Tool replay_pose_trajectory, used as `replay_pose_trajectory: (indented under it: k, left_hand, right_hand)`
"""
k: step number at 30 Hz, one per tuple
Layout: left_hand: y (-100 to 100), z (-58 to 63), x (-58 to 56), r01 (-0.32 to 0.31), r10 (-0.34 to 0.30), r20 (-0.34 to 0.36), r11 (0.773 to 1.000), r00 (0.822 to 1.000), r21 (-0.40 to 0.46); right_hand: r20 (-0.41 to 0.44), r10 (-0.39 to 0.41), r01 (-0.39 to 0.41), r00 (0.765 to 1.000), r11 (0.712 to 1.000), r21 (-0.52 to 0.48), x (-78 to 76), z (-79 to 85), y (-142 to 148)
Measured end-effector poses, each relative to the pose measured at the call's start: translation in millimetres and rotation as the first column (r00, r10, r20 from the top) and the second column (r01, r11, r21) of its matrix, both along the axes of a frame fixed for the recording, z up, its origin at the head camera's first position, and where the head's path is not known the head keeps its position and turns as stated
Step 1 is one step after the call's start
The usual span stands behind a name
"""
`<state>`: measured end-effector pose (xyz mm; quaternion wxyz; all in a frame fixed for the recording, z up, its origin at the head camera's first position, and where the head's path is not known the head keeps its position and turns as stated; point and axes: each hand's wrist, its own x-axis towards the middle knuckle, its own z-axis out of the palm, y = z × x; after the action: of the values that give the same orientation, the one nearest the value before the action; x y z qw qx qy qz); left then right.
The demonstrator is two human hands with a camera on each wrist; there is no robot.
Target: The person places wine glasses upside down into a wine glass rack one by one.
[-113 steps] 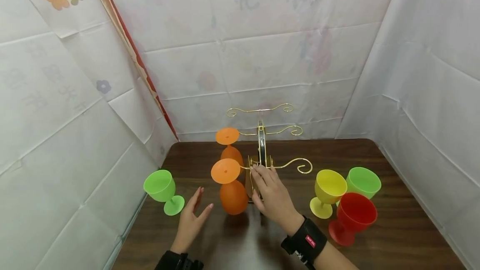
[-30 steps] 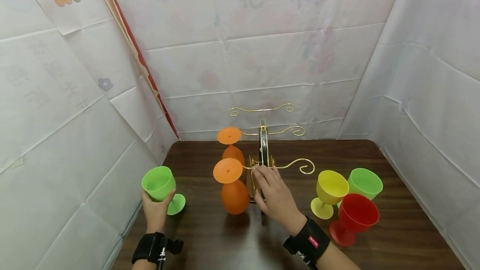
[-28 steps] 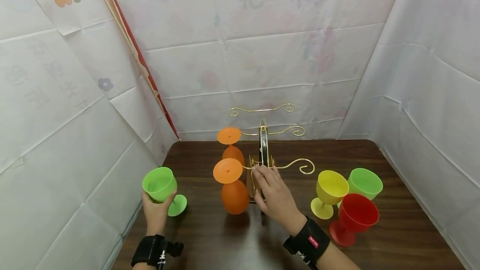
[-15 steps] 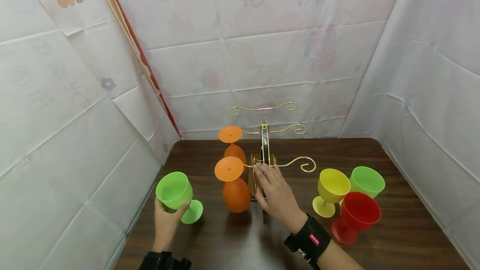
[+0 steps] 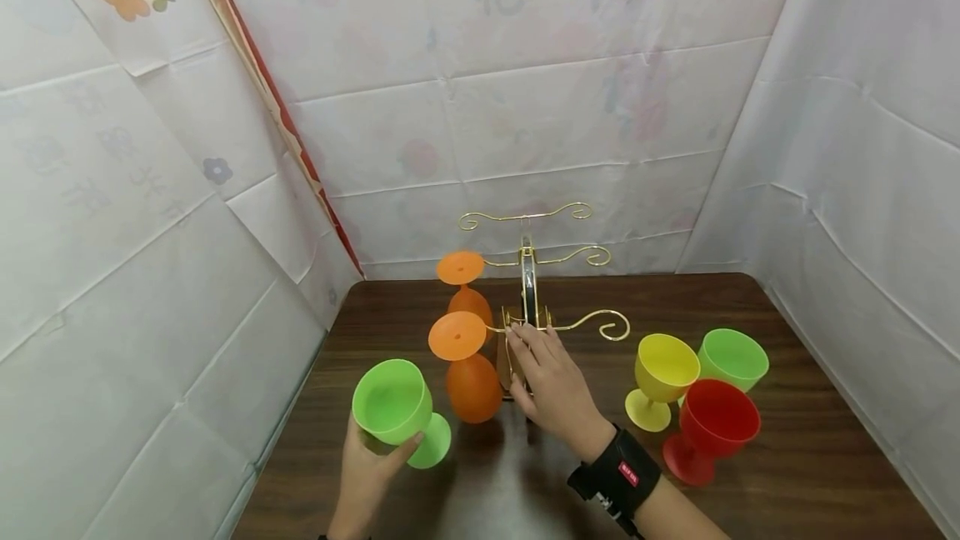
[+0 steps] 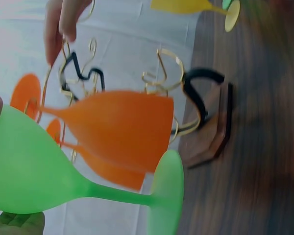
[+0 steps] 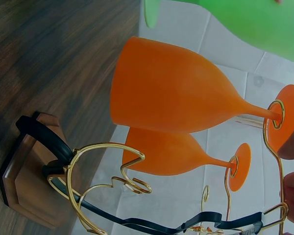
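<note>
My left hand [image 5: 367, 467] grips a light green goblet [image 5: 390, 403] round its bowl, the bowl tilted up and left, foot toward the rack. The goblet is off the table, close to the near orange goblet. My right hand [image 5: 553, 386] holds the gold wire at the top of the glass rack [image 7: 279, 181], fingers and thumb at the wire. Two orange goblets, the near one [image 7: 171, 88] and the far one [image 7: 161, 152], hang upside down by their feet from the rack's left arms. The rack's right arms [image 5: 600, 325] carry nothing. Its wooden base [image 6: 213, 132] stands on the table.
At the right of the table stand a yellow goblet [image 5: 666, 369], a second green goblet [image 5: 733, 358] and a red goblet [image 5: 717, 419], upright and close together. White sheeting [image 5: 525, 107] encloses the dark wooden table [image 5: 810, 440] at the back and both sides.
The left hand, holding nothing at first, has taken hold of the green goblet at the left, lifted it and brought it right, toward the rack. The right hand has stayed at the rack.
</note>
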<state>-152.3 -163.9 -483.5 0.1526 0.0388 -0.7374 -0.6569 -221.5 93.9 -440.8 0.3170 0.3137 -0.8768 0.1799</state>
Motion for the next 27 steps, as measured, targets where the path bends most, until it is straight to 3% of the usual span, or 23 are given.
replay_pose_trajectory:
  k: [7,16,27]
  left_hand:
    - [15.6,-3.2,11.0,0.043,-0.044,-0.022,0.999,0.999,-0.033]
    - [31.6,-4.2,21.9,0.120,-0.119,0.023,0.991,0.993,-0.057]
    - [48.1,-4.3,24.0,0.300,-0.300,-0.002,0.954,0.954,0.007]
  right_hand:
    - [-0.007,-0.005,0.005,1.000,1.000,0.007,0.3,3.3,-0.7]
    - [-0.020,-0.004,0.004,1.000,1.000,-0.021,4.4,-0.2,-2.2]
    - [0.002,0.023,-0.022,1.000,0.998,-0.065,8.6,-8.1,-1.5]
